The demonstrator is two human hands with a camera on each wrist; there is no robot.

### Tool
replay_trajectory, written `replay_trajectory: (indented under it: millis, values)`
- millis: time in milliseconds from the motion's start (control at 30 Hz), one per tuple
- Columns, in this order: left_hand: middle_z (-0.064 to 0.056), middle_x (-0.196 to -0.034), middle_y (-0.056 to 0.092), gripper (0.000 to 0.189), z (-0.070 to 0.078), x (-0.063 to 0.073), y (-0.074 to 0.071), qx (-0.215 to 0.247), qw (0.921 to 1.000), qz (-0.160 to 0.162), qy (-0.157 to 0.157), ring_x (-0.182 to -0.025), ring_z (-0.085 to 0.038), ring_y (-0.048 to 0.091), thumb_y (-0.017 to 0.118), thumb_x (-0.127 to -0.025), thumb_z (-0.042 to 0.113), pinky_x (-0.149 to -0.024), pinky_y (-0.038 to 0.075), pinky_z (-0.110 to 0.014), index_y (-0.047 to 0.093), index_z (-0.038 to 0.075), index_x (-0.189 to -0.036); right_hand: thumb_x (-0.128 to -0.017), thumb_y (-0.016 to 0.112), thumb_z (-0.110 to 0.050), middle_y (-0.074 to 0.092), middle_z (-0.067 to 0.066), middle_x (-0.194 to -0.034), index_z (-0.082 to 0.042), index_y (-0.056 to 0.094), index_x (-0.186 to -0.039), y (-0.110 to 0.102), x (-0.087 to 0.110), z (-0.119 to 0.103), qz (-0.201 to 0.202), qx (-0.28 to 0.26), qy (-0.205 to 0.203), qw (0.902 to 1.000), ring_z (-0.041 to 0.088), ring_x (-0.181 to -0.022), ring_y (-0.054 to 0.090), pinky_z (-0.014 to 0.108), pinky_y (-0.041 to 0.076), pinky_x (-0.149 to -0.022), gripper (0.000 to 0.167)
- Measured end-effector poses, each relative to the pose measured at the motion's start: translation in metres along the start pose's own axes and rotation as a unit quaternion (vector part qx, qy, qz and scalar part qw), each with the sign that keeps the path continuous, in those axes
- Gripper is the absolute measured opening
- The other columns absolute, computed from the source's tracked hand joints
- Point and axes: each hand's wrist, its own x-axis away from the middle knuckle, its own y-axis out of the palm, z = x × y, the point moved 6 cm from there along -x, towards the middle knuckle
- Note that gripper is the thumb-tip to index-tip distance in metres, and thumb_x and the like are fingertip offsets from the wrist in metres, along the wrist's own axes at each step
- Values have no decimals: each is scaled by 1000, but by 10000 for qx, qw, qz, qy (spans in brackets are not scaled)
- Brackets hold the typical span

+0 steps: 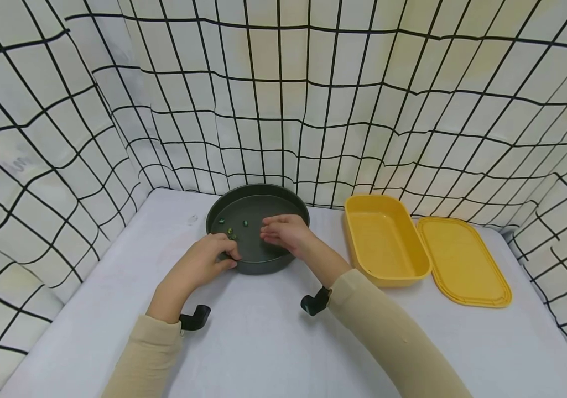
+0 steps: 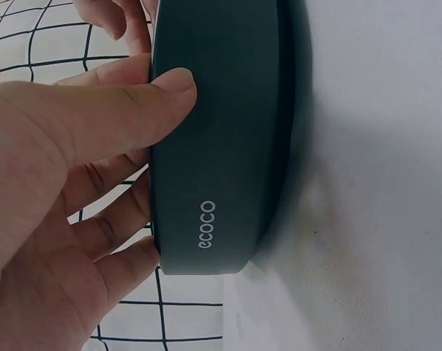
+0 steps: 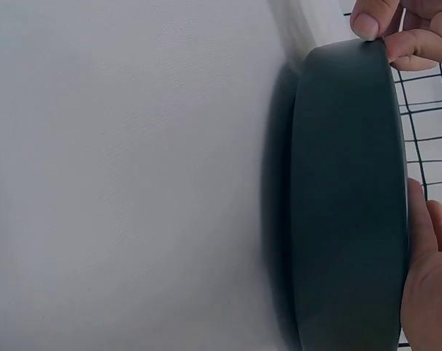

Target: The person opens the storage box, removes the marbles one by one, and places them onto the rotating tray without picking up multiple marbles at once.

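A round dark green tray (image 1: 258, 202) with a raised wall stands on the white table. My left hand (image 1: 207, 258) grips its near left rim; in the left wrist view the thumb (image 2: 175, 82) lies on the outer wall and the fingers reach over the edge. Several small green pieces lie on the tray floor beside that hand, one green piece (image 1: 245, 223) nearer the middle. Over the tray's right side is my right hand (image 1: 285, 232), its fingers extended together and nothing seen in them. The right palm is partly hidden behind the tray wall in the right wrist view.
To the right of the tray stands a yellow rectangular container (image 1: 388, 237). Its matching yellow lid (image 1: 464, 261) lies flat beside it, farther right. A black grid net (image 1: 308, 127) over white sheeting rises along the back and both sides of the table (image 1: 258, 337).
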Motion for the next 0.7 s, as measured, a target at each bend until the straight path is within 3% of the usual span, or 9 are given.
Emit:
replay_trajectory:
  millis: [167, 367, 700]
  values:
    - [6, -88, 64, 19, -1, 0, 1, 16, 10000, 11, 23, -90, -19, 62, 81, -81, 5, -80, 51, -40, 71, 21, -81, -99, 56, 0, 58, 28, -135, 8, 54, -136, 0, 2, 0, -84, 44, -67, 9999, 27, -113, 67, 32, 54, -95, 38]
    - [5, -87, 63, 19, -1, 0, 1, 30, 9999, 37, 107, -88, -21, 62, 81, -81, 5, -79, 50, -39, 71, 21, -81, -98, 57, 1, 55, 30, -137, 7, 53, -137, -5, 5, 2, -221, -322, -199, 9990, 27, -113, 67, 33, 54, -95, 40]
    - [6, -88, 63, 19, -3, 1, 2, 56, 10000, 26, 41, -90, -19, 62, 80, -82, 5, -80, 51, -40, 71, 21, -82, -100, 55, -3, 54, 28, -138, 4, 50, -141, -34, 28, 1, -246, -746, -119, 9968, 22, -101, 69, 32, 56, -92, 41]
